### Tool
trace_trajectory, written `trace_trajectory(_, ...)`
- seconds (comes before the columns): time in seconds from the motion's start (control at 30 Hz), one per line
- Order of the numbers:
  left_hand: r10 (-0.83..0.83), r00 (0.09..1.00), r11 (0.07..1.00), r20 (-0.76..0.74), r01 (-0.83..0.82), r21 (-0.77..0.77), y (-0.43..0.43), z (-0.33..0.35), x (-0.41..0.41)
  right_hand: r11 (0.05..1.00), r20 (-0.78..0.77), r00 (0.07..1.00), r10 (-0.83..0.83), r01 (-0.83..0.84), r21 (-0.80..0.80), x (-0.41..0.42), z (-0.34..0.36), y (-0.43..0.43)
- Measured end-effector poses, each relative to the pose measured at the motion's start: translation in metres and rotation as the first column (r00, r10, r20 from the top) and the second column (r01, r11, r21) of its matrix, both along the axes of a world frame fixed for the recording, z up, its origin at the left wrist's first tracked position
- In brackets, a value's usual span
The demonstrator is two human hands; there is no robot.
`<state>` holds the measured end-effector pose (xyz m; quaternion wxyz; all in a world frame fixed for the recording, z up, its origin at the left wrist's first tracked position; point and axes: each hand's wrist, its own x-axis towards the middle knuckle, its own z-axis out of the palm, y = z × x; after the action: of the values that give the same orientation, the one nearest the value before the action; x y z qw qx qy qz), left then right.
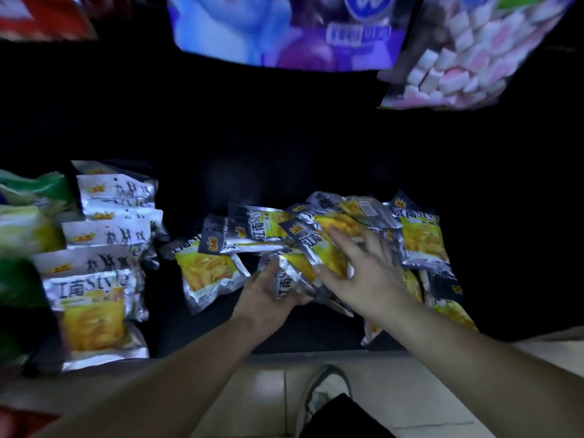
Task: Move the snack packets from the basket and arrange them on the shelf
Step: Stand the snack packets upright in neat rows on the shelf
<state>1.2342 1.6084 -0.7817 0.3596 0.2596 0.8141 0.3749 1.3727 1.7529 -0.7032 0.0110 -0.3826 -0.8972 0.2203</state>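
Several silver and yellow snack packets lie in a loose heap (319,235) on the dark shelf (221,327). A neat row of the same packets (94,279) stands at the left of the shelf. My left hand (268,292) holds the lower edge of one silver packet (290,276) in the heap. My right hand (363,270) lies flat on top of the heap with its fingers spread, pressing on the packets. The basket is not in view.
Green packets (28,222) sit at the far left beside the row. Large bags hang above: a blue and purple one (284,30) and a marshmallow one (458,58). Pale floor tiles (410,390) and my shoe (325,390) show below the shelf edge.
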Motion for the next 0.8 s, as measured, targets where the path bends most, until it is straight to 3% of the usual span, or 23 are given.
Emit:
trace_trajectory(0.17,-0.128,0.988,0.963,-0.087,0.103,-0.249,-0.040,0.054,-0.062,0.949,0.074,0.963,0.258,-0.238,-0.204,-0.057,0.051,-0.025)
trace_trajectory(0.27,-0.346,0.930,0.853,-0.124,0.257,-0.455,-0.056,0.075,-0.099,0.921,0.134,0.935,0.328,-0.286,-0.265,-0.089,0.060,-0.040)
trace_trajectory(0.37,-0.408,0.898,0.843,-0.167,0.299,-0.448,-0.067,0.076,-0.120,0.896,0.163,0.920,0.356,-0.287,-0.338,-0.118,0.045,-0.052)
trace_trajectory(0.47,-0.347,0.930,0.880,-0.119,0.279,-0.384,-0.069,0.048,-0.130,0.911,0.214,0.912,0.349,-0.276,-0.308,-0.149,0.008,-0.051)
trace_trajectory(0.57,-0.160,0.986,0.930,-0.037,0.138,-0.341,-0.065,0.005,-0.138,0.931,0.219,0.909,0.355,-0.322,-0.173,-0.177,-0.030,-0.045)
trace_trajectory(0.7,-0.066,0.994,0.921,-0.086,0.027,-0.387,-0.050,-0.031,-0.134,0.897,0.204,0.874,0.442,-0.430,-0.102,-0.200,-0.074,-0.038)
trace_trajectory(0.8,-0.013,0.990,0.948,-0.140,-0.032,-0.318,-0.044,-0.049,-0.134,0.884,0.194,0.864,0.464,-0.438,-0.160,-0.200,-0.104,-0.035)
